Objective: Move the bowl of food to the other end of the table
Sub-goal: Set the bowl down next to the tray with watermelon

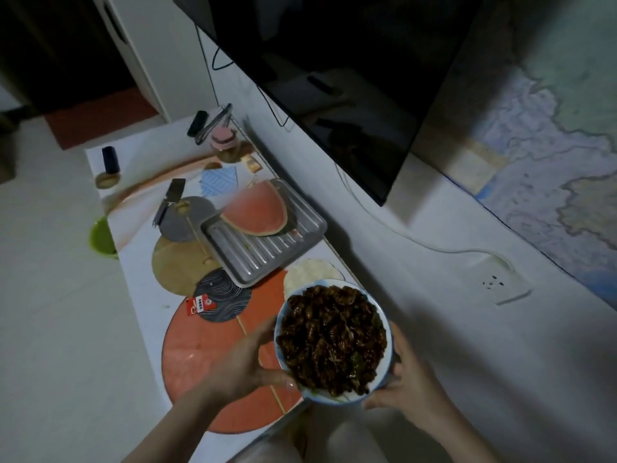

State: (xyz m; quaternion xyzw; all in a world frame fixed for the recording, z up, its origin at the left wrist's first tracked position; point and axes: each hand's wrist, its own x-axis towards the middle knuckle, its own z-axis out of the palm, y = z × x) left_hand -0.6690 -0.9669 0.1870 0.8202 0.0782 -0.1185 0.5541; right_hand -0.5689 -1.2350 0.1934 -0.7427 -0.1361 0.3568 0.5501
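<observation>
A white bowl (384, 315) with a blue rim, heaped with dark brown cooked food, is at the near end of the long table (133, 162), by the wall. My left hand (245, 359) grips its left side, thumb along the near rim. My right hand (409, 379) cups its right side from below. Whether the bowl rests on the table or is raised above it, I cannot tell. The table's far end lies at the upper left.
A metal tray (260, 252) with a watermelon slice (255, 213) sits mid-table. Round mats (180, 265), a knife (168, 202), a pink-lidded jar (227, 145) and a dark bottle (110, 160) stand beyond. A television (334, 78) overhangs the table; a green bin (101, 235) stands on the floor.
</observation>
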